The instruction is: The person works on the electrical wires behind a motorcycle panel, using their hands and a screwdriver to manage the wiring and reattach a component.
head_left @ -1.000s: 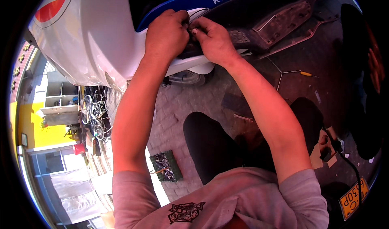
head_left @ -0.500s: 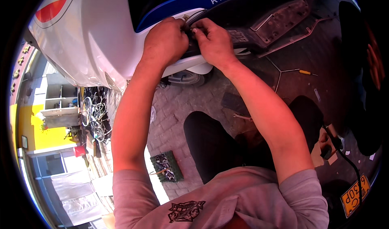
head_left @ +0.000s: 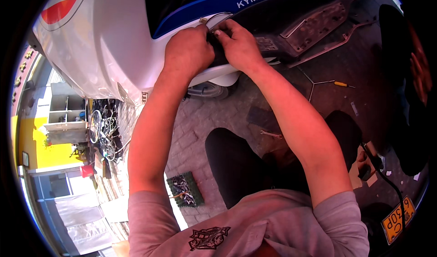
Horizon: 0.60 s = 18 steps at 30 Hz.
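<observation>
On a white and blue scooter body (head_left: 91,38), my left hand (head_left: 189,50) and my right hand (head_left: 240,47) meet at the dark opening along the white panel's upper edge. Their fingers are curled and close together; what they pinch is too hidden to make out. A thin cable (head_left: 222,15) and a small tan piece (head_left: 202,20) show just above my fingertips. To the right lies the black footboard area (head_left: 314,25) with a metal rod (head_left: 296,28) on it.
Below on the paving (head_left: 191,120) lie a yellow-handled screwdriver (head_left: 341,84), a wrench (head_left: 271,133), a green tool tray (head_left: 184,188), cardboard (head_left: 366,166) and a yellow plate (head_left: 397,220). A bicycle (head_left: 96,125) stands far left. A dark shape (head_left: 396,75) fills the right edge.
My left hand has moved down a little, uncovering the small tan piece and more of the cable above it. My right hand stays nearly in place, fingers still curled.
</observation>
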### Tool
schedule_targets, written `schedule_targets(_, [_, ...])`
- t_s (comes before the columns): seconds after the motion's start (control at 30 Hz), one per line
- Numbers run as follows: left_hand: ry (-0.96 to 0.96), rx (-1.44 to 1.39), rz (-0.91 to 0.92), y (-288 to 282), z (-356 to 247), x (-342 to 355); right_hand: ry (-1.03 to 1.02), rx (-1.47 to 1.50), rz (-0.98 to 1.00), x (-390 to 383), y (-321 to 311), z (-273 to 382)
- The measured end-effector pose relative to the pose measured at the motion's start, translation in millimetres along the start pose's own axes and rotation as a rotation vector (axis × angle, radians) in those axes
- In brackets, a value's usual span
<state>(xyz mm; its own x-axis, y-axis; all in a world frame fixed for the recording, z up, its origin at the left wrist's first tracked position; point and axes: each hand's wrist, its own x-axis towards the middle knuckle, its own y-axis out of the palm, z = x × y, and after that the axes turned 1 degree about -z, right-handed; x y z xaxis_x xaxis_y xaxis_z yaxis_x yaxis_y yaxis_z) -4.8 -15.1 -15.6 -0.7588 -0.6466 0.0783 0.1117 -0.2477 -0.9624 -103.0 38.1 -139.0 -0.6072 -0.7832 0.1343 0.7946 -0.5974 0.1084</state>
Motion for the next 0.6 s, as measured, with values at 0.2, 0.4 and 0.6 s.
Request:
schedule_targets(0.2, [0.006,0.005,-0.026,0,-5,-1,0.014,0.057,0.047,6,-5,-3])
schedule_targets(0.4, [0.024,-0.036,-0.066,-3,-3,-5,0.016,0.063,0.054,5,-4,1])
schedule_targets(0.6, [0.126,0.062,-0.182,-5,4,-3,-0.004,0.190,0.109,12,-6,12])
